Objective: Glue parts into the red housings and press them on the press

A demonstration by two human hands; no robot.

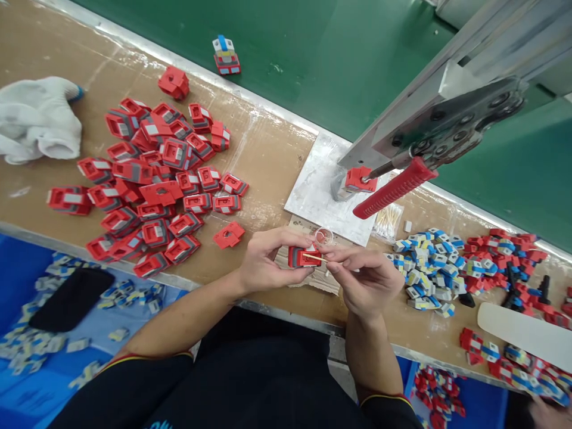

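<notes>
One small clear dish sits just beyond the hands; something reddish shows within its outline, though whether it lies inside cannot be told. One clear bag holds many cotton swabs, too crowded to count. The blue bin on the left holds dozens of pale blocks; the blue bin on the right holds many red pieces. The left hand is closed around one red block, held above the bench's near edge, recess upward. The right hand pinches one thin stick between thumb and fingers, its far end over that recess; contact cannot be told. One red-handled toggle clamp stands over one red workpiece
</notes>
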